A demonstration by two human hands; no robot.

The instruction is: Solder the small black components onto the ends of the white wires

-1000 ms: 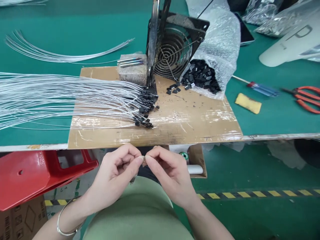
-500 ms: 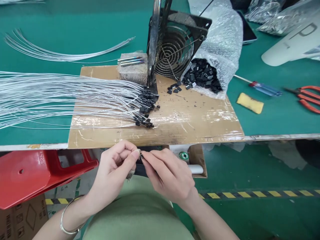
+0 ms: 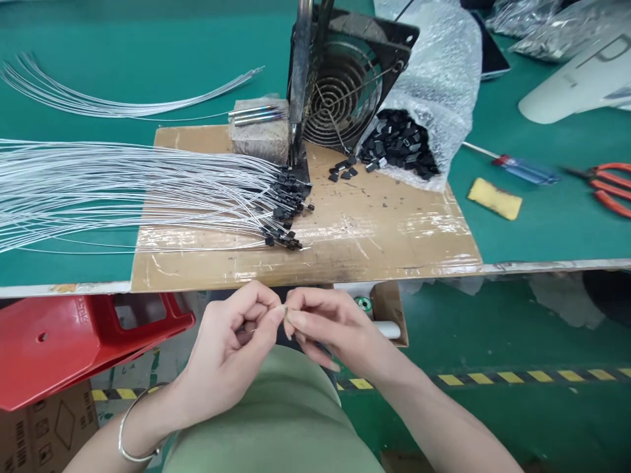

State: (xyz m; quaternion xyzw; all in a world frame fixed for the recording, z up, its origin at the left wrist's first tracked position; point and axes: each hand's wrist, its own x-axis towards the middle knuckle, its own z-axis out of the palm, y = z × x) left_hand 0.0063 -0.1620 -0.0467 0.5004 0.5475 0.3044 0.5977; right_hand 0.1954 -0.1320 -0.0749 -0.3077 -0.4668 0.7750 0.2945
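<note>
Right hand [image 3: 340, 328] has rolled over since half a second ago, thumb now showing. Green bench [image 3: 148, 39] spans upper frame; green floor [image 3: 493, 420], lower right; cardboard sheet [image 3: 384, 236], mid-frame. Left hand [image 3: 234, 351] pinches tiny piece [image 3: 285, 313] below centre; right fingertips at it, can't tell if clamped. Piece's direction, long axis: too small to read.

A red plastic stool [image 3: 49, 348] sits down by the worktop [image 3: 547, 236]; up top, a blue-handled screwdriver [image 3: 527, 169] lies near a smudged yellow sponge [image 3: 494, 198] and orange-handled cutters [image 3: 604, 184].
</note>
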